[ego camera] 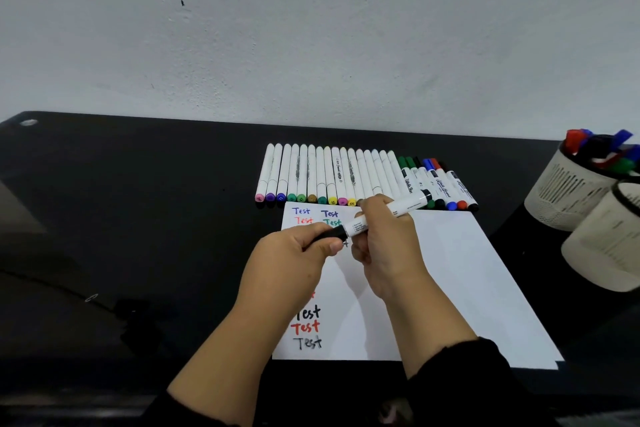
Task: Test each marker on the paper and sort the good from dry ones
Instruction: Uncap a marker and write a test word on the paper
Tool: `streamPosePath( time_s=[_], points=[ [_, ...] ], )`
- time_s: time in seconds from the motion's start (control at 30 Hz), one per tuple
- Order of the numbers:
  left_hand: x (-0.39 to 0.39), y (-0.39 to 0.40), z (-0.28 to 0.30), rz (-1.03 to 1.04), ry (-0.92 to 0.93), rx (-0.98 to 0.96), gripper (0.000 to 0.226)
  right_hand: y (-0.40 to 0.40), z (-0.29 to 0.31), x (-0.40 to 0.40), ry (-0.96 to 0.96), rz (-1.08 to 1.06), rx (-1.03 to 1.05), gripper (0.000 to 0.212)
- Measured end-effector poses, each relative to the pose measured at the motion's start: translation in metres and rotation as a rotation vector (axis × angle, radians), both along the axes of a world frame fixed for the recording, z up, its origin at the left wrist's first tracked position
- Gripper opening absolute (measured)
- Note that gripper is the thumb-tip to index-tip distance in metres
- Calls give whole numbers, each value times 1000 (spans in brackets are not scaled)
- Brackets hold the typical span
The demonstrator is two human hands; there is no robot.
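Above the white paper, the left hand pinched the black cap of a whiteboard marker, fingers curled around it. The right hand gripped the white barrel, which pointed toward two o'clock. A row of markers lay at twelve o'clock from the paper, and two pen cups stood at three o'clock.

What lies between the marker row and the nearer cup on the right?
Head view: only bare black table between the marker row and the nearer cup.
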State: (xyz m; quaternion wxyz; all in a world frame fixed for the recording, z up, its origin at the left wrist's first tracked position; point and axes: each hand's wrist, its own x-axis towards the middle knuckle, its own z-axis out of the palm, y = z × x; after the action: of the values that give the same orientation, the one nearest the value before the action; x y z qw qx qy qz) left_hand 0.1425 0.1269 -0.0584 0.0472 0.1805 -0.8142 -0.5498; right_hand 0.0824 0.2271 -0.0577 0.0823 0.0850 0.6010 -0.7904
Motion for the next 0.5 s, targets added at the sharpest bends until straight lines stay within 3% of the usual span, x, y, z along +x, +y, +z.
streamPosePath(
  time_s=[0.33, 0.5],
  points=[
    [-1, 2, -1, -11, -19, 103, 19, 1, 0, 2, -22, -1, 52, 17],
    [-3, 6, 1, 3, -7, 27, 16, 6, 4, 1, -3, 30, 137, 25]
  ],
)
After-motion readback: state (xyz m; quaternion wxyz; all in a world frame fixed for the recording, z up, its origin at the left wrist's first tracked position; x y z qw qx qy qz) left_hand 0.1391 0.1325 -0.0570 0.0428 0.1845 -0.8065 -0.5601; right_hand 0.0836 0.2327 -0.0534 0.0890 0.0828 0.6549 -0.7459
